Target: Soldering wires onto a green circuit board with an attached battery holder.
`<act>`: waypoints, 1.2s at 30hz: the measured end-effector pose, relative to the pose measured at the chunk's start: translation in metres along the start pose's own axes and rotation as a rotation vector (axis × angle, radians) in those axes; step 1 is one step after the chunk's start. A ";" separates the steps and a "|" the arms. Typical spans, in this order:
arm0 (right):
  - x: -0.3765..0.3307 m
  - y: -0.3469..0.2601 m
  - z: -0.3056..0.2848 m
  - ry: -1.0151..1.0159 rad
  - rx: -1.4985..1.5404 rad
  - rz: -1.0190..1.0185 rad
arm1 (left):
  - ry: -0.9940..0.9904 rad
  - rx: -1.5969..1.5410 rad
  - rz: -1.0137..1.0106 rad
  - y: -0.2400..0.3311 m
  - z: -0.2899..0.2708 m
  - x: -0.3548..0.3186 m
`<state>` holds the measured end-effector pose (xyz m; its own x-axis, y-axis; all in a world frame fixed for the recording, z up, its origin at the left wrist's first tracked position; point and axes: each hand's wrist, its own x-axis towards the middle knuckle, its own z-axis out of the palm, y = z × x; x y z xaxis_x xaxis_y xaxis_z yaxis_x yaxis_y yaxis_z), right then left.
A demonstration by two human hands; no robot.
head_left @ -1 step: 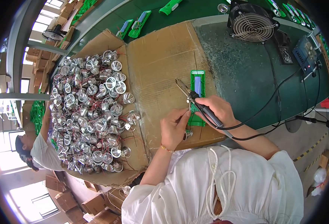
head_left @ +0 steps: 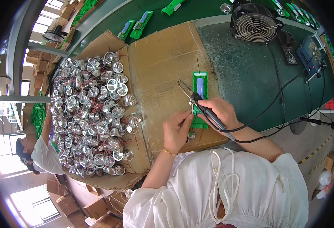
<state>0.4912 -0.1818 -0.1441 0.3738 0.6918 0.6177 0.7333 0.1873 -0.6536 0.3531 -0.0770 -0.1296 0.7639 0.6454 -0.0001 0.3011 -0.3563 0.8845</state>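
Observation:
My right hand (head_left: 224,113) is closed around the grip of a soldering iron (head_left: 214,118), whose metal tip points far and left over the cardboard. Close by, my left hand (head_left: 176,129) pinches with thumb and forefinger at the left edge of a green plastic housing (head_left: 206,89). What the pinch holds is too small to make out. Inside the housing are a purple cylindrical battery (head_left: 200,86) and, between my hands, a small green circuit board (head_left: 196,110). A shiny lamp reflector (head_left: 191,136) lies partly hidden beside my left hand.
Many silver reflectors (head_left: 93,92) with red wires fill a cardboard tray at left. A metal-grille fan (head_left: 259,28) and a blue soldering station (head_left: 308,57) stand at right. The iron's black cable (head_left: 275,104) crosses the green table. Another person (head_left: 45,157) is at far left.

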 end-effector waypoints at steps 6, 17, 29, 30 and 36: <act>-0.001 0.002 0.002 0.059 -0.018 -0.026 | -0.037 0.075 0.041 0.009 -0.003 -0.004; -0.046 0.019 -0.076 0.304 0.134 0.590 | 0.082 0.512 0.212 0.039 0.018 0.137; -0.037 0.034 -0.073 0.274 0.197 0.717 | 0.272 0.839 0.268 0.066 0.106 0.431; -0.041 0.036 -0.074 0.314 0.179 0.704 | 0.251 0.859 0.267 0.069 0.111 0.440; -0.020 0.030 -0.082 0.404 0.254 0.581 | 0.196 1.051 0.292 0.025 0.104 0.488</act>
<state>0.5522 -0.2472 -0.1399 0.8759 0.4279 0.2228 0.2192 0.0584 -0.9739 0.7931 0.1590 -0.1559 0.8089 0.5057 0.3001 0.5296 -0.8482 0.0019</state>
